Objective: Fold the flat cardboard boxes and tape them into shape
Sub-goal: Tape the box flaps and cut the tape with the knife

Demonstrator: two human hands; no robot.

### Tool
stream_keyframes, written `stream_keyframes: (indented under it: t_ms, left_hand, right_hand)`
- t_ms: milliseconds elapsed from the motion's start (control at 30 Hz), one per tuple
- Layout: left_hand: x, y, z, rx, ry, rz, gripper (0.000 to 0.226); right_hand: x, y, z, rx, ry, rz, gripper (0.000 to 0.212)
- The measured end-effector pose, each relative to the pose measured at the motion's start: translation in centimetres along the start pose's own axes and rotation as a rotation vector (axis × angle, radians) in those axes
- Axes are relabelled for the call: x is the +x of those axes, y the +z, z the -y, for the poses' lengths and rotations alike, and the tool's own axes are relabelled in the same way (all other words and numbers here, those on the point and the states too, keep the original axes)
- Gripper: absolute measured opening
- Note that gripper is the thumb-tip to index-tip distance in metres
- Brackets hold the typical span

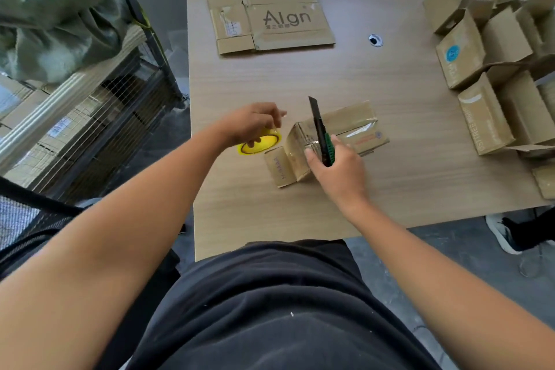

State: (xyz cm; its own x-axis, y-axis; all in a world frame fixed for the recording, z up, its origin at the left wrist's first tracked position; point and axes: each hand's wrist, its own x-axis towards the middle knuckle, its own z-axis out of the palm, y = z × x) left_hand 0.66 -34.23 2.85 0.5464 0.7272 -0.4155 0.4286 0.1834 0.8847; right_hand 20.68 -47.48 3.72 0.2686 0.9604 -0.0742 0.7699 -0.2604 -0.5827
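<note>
Two hands work at one small box (354, 120) lying mid-surface (405, 195). Its taped near end touches the right hand (339, 168), which grips a green-and-black knife (317, 119) with the blade pointing away. Just left of it, the left hand (252, 123) curls round a yellow tape roll (261, 146). One flat box (270, 21) lies farther off, and folded boxes (495, 69) crowd the right edge.

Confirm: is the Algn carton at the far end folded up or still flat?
Still flat. The Algn carton lies spread on the table, all flaps level with its panels.
</note>
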Motion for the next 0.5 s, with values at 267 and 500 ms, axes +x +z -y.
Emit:
stream_keyframes:
  t_ms: [267,500]
  left_hand:
    - [-2.6,3.6,0.5,-0.085,-0.032,0.019,0.024]
    - [-6.6,8.3,1.4,-0.209,-0.046,-0.046,0.026]
  right_hand:
    - [0.3,1.9,-2.0,-0.3,-0.166,-0.21,0.07]
    - [1.0,-0.2,-5.7,-0.358,-0.492,-0.039,0.051]
